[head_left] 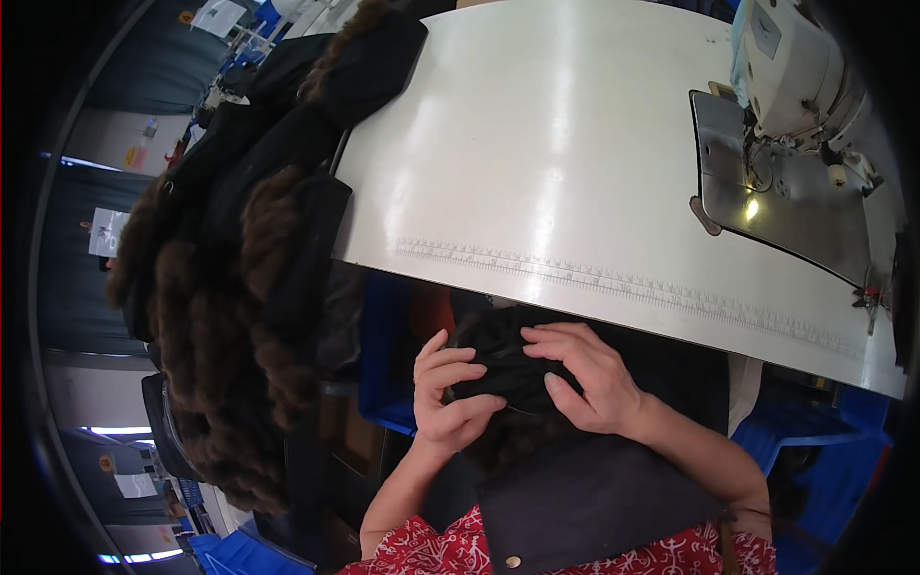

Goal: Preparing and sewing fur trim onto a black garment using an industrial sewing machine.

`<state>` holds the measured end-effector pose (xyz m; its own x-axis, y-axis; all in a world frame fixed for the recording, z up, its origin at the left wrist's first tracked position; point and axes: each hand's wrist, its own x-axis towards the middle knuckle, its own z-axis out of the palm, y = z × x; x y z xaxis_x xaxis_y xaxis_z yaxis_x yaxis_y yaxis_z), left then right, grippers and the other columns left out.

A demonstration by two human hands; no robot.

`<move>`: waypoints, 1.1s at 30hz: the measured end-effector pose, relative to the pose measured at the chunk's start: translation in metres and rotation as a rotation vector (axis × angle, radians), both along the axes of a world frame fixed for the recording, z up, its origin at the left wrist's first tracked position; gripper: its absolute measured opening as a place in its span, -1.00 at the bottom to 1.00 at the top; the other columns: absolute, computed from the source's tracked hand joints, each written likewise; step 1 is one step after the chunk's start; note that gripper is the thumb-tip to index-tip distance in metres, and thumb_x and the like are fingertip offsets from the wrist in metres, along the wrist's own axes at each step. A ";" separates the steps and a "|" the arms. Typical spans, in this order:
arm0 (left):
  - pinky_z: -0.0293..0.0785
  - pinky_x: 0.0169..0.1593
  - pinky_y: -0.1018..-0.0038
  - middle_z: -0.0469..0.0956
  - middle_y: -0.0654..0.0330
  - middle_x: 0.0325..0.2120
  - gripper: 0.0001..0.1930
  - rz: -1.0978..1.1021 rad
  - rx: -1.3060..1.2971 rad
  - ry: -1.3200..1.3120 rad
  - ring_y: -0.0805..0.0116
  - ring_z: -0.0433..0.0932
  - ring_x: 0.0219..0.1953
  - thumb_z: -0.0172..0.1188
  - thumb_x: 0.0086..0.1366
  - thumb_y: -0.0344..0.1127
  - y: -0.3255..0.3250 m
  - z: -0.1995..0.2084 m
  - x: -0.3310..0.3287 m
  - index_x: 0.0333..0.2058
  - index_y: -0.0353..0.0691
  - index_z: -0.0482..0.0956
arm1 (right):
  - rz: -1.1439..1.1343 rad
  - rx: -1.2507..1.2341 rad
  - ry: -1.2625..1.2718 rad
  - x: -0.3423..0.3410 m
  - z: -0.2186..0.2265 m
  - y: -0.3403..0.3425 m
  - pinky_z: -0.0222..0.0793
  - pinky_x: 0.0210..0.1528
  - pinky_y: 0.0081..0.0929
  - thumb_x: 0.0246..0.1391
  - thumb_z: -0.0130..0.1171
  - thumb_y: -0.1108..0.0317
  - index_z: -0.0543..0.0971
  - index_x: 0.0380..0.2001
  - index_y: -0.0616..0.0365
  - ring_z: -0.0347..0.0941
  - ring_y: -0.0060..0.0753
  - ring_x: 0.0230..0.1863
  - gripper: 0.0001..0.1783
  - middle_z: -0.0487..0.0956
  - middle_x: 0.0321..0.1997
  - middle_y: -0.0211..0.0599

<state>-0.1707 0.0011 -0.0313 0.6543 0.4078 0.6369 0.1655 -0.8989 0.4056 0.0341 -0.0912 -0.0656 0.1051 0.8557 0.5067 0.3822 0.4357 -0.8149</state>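
A bunched piece of black fabric (513,369) lies between my two hands, just below the near edge of the white sewing table (537,125). My left hand (448,395) curls round its left side, with the thumb and fingers bent onto the cloth. From the right, my right hand (592,379) grips the same cloth, its fingers over the top and the thumb underneath. Part of the fabric is hidden by the hands, and dark folds below it merge into the shadow over my lap.
A sewing machine (791,67) with a metal plate (767,192) stands at the table's right. Black garments with brown fur (201,335) are heaped along the left side. Printed ruler marks (613,283) follow the near edge. Blue bins (824,431) sit beneath the table.
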 end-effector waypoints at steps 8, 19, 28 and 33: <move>0.08 0.33 -0.05 0.53 0.33 -0.12 -0.80 0.205 0.385 0.236 0.25 0.42 0.02 0.40 -0.06 -0.29 -0.016 0.017 0.010 -0.40 0.20 0.71 | 0.007 -0.202 0.117 -0.002 0.010 -0.001 0.33 0.22 -0.21 -0.01 0.26 0.41 0.49 -0.07 0.21 0.39 -0.03 0.19 -0.61 0.53 0.13 -0.07; 0.34 -0.34 0.52 0.47 0.23 -0.43 -0.66 0.275 -0.317 0.042 0.36 0.42 -0.39 0.56 -0.09 -0.41 -0.037 0.014 -0.001 -0.30 -0.23 0.63 | -0.047 -0.299 0.121 -0.005 0.017 -0.001 0.37 0.16 -0.33 -0.11 0.35 0.44 0.48 -0.03 0.17 0.41 -0.13 0.16 -0.50 0.51 0.12 -0.14; 0.33 -0.26 0.56 0.47 0.24 -0.46 -0.90 0.303 -0.617 -0.025 0.42 0.41 -0.41 0.35 0.20 -0.43 -0.036 0.019 0.028 -0.38 -0.32 0.61 | -0.028 -0.266 0.112 -0.008 0.022 -0.001 0.30 0.22 -0.21 -0.01 0.29 0.36 0.46 0.02 0.18 0.33 0.00 0.22 -0.51 0.49 0.13 -0.06; 0.29 -0.19 0.63 0.47 0.29 -0.40 -0.84 0.273 -1.132 -0.059 0.57 0.38 -0.32 0.21 0.35 -0.37 -0.027 0.029 0.023 -0.36 -0.37 0.59 | 0.069 -0.259 0.188 -0.001 0.017 -0.001 0.19 0.31 -0.28 0.15 0.08 0.39 0.46 0.10 0.23 0.25 -0.06 0.30 -0.57 0.42 0.23 0.00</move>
<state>-0.1478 -0.0254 -0.0022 0.4385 0.8853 -0.1545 0.2515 0.0441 0.9669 0.0331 -0.0925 -0.0484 0.1136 0.9619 0.2487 0.1917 0.2244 -0.9554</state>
